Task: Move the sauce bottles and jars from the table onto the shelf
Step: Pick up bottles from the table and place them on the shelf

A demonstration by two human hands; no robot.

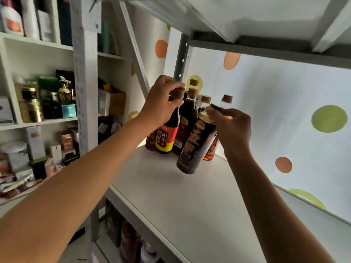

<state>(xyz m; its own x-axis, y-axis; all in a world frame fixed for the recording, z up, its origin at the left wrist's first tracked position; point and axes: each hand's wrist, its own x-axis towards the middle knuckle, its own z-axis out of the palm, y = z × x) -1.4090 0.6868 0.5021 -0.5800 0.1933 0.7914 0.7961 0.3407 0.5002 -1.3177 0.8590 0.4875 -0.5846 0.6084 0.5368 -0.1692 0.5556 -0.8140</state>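
Item: dark sauce bottle [196, 143], black label, tilted, base just above shelf [190, 196], beside standing bottle cluster [182, 118].
Right hand [230, 128] grip: fingers pinched round neck below cap.
Left hand [161, 103] grip: curled round cap of red-yellow label bottle [168, 135], upright on shelf.
Handling, judged: full, heavy, likely glass, smooth neck. Hold at neck; body safer.

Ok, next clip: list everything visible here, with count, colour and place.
red-and-yellow-label bottle: one, dark, standing on shelf board, left hand on its cap
black-label bottle: one, dark, tilted above the board, held by its neck
other bottles: several, dark with brown caps, standing behind at the back corner
shelf board: one, white
side shelves: white, at left, packed with jars and boxes
dotted wall: white with green and orange spots
left hand: gripping cap
right hand: pinching neck
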